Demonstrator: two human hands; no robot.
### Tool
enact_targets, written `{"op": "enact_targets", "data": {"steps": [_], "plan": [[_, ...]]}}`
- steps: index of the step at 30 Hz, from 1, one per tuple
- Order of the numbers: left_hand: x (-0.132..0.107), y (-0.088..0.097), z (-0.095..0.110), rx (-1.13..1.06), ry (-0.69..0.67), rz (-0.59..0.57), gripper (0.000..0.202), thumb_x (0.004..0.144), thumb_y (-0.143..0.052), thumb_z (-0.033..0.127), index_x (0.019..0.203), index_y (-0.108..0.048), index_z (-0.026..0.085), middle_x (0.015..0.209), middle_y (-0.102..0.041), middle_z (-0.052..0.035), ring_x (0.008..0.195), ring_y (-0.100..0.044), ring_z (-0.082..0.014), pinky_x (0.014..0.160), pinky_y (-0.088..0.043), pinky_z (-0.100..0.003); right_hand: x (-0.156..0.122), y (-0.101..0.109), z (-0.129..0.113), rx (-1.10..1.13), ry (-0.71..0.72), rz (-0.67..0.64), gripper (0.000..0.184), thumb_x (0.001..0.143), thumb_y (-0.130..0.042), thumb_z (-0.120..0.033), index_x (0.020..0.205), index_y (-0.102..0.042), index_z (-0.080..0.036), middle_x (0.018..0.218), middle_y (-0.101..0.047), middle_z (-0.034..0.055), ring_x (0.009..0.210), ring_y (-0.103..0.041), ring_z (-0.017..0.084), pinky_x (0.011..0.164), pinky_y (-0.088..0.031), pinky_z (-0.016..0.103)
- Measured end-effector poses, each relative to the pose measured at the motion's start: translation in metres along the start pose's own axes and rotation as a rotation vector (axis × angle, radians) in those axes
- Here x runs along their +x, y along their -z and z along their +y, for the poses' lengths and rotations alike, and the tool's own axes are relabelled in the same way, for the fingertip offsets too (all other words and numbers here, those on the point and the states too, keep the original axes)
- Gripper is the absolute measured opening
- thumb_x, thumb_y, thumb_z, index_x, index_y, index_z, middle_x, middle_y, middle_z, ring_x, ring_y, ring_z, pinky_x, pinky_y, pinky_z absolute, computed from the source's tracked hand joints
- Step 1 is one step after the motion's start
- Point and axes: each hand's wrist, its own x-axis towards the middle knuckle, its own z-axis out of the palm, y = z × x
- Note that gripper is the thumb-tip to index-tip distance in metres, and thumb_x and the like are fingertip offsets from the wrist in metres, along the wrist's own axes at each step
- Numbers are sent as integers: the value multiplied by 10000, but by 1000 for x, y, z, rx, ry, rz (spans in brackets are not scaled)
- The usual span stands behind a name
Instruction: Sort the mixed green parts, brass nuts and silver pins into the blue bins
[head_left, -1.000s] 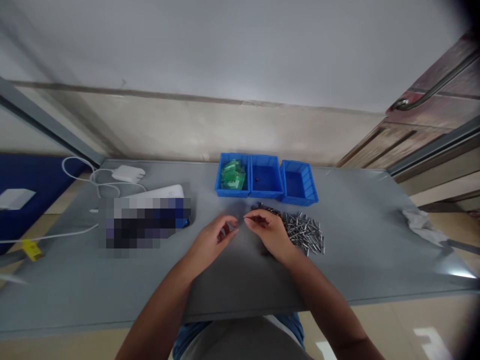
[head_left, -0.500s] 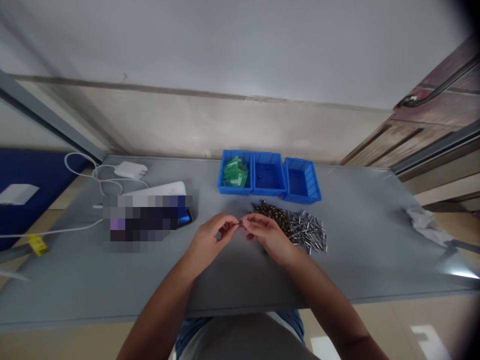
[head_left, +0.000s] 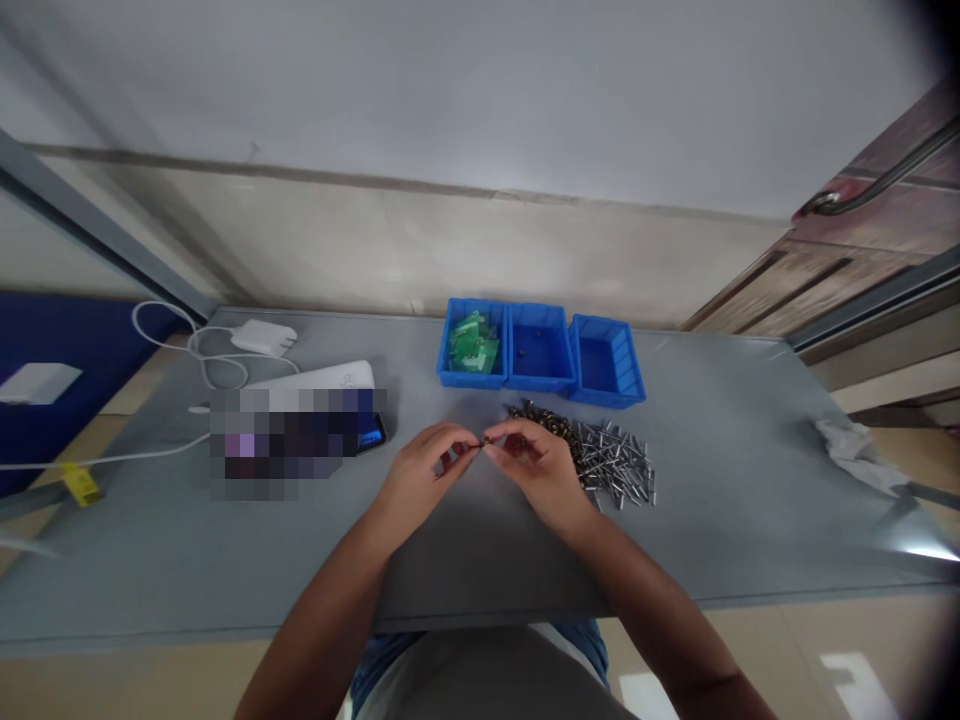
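My left hand (head_left: 426, 473) and my right hand (head_left: 536, 466) meet fingertip to fingertip above the grey table (head_left: 465, 560). Both are pinched on a small dark metal part (head_left: 484, 443) held between them. Just right of my right hand lies a heap of silver pins (head_left: 619, 465), with a smaller heap of dark brownish screws (head_left: 544, 420) behind it. Three blue bins stand in a row further back: the left bin (head_left: 472, 345) holds green pieces, the middle bin (head_left: 538, 350) a few small dark bits, the right bin (head_left: 607, 362) looks bare inside.
A white charger (head_left: 262, 337) with its cable lies at the back left, beside a white box (head_left: 319, 378) and a blurred dark object. A crumpled grey cloth (head_left: 851, 450) sits at the table's right edge. A wooden door (head_left: 877, 230) stands at far right.
My hands have drawn together until the fingertips touch around the small part. The view has shifted slightly; the heaps and bins stay where they were.
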Motion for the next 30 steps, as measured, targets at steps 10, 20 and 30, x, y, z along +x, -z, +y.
{"op": "enact_targets", "data": {"steps": [10, 20, 30], "plan": [[0, -1, 2, 3, 52, -57, 88, 828, -481, 253, 869, -529, 192, 793, -552, -11, 707, -539, -112, 601, -451, -208, -3, -4, -3, -74, 76, 7, 138, 744, -548, -226, 860, -622, -220, 863, -621, 28, 722, -552, 126, 663, -459, 269], [0, 5, 4, -8, 101, -48, 116, 852, -432, 260, 857, -532, 201, 838, -557, -8, 713, -533, -105, 569, -432, -186, -6, 7, -25, -78, 108, 364, 152, 756, -548, -276, 884, -555, -195, 830, -583, 33, 728, -537, 133, 671, -441, 279], [0, 5, -1, -33, 95, -40, 127, 856, -421, 257, 863, -531, 194, 839, -558, -12, 722, -536, -110, 613, -440, -209, 37, 27, -16, -804, 244, 536, 211, 737, -561, -268, 924, -558, -171, 929, -569, 86, 859, -474, 218, 779, -352, 392]]}}
